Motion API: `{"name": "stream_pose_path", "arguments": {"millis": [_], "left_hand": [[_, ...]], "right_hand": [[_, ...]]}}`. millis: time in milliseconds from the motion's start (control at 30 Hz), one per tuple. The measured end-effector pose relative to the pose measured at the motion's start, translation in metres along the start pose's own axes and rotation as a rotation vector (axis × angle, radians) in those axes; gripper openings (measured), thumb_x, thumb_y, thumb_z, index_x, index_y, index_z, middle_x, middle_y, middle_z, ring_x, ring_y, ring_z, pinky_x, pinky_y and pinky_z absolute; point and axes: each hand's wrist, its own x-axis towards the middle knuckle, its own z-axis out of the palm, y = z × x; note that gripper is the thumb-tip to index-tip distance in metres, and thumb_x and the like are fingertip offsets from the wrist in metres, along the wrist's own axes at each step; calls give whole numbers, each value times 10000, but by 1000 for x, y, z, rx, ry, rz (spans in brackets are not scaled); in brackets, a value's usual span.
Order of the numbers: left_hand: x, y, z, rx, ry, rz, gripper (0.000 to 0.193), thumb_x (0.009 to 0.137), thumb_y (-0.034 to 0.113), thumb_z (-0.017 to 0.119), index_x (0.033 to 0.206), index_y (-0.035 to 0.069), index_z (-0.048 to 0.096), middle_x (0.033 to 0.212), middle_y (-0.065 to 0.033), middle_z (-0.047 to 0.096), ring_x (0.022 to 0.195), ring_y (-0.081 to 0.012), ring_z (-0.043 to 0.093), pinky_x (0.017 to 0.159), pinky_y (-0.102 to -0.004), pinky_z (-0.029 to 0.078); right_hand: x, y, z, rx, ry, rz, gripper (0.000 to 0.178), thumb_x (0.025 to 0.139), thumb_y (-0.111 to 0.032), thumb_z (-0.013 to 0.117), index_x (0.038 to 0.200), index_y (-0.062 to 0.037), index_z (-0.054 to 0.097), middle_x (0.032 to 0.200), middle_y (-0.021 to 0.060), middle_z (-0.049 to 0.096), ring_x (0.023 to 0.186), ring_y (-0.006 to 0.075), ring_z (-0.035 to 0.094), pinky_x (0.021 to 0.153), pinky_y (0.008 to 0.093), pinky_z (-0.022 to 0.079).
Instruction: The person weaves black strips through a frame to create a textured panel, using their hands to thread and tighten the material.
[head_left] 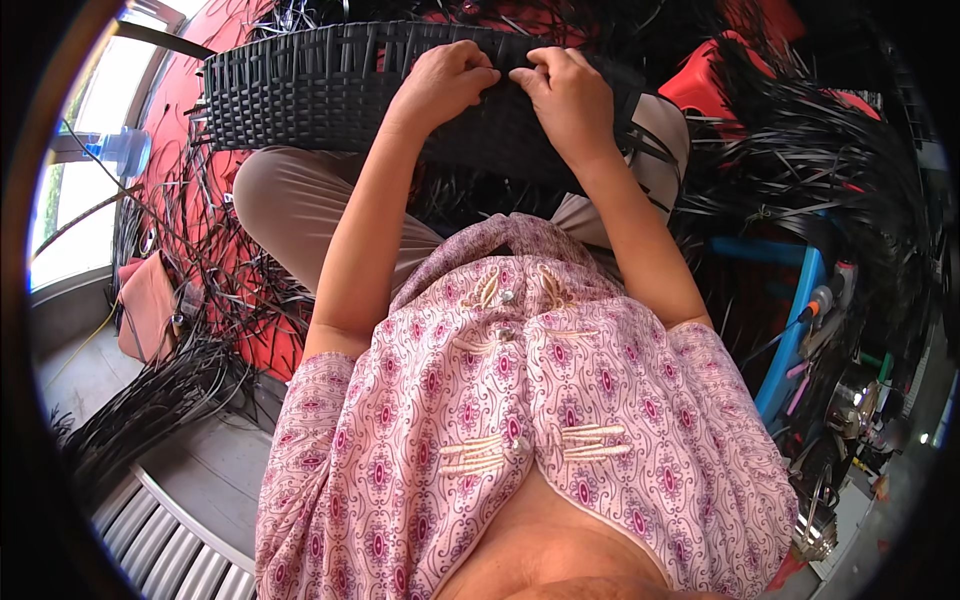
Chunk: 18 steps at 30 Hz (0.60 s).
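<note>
Across my lap lies a curved panel woven from flat black plastic strips (pixel 290 95), its weave tight at the left and more open along the top. Both hands work at its upper part, a small gap apart. My left hand (pixel 448 85) is closed, thumb and fingers pinched at a black strip of the weave. Facing it, my right hand (pixel 572 95) is also pinched, thumb against curled forefinger. Most of the strip between the fingertips is hidden or merges with the dark weave behind it.
Loose black strips (pixel 800 170) pile up at the right and also lie on the red mat (pixel 215 225) at the left. A red plastic stool (pixel 700 80) stands beyond my right knee. A blue frame (pixel 790 340) with tools beside it is at the right, a brown bag (pixel 148 310) at the left.
</note>
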Motion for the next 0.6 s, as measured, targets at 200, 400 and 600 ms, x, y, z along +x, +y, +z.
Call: {"name": "stream_pose_path", "arguments": {"millis": [200, 400, 600], "left_hand": [[-25, 19, -41, -125, 62, 44, 145, 879, 176, 704, 878, 42, 649, 732, 28, 593, 615, -50, 564, 570, -216, 464], [-40, 57, -79, -170, 77, 133, 117, 894, 153, 691, 902, 49, 638, 766, 55, 569, 653, -35, 523, 597, -200, 448], [-18, 25, -51, -406, 171, 151, 154, 952, 207, 684, 986, 58, 699, 793, 61, 624, 688, -25, 577, 626, -191, 472]], "right_hand": [[25, -5, -19, 394, 135, -215, 234, 865, -205, 743, 1030, -41, 720, 948, 110, 698, 858, 250, 688, 772, 330, 549], [46, -21, -11, 1066, -457, -234, 256, 992, -207, 644, 1122, 2, 716, 1011, 37, 722, 868, 105, 665, 771, 234, 540], [44, 0, -22, 867, -287, -69, 214, 944, -212, 696, 1013, -20, 760, 782, 2, 691, 696, 45, 596, 646, 196, 494]]}}
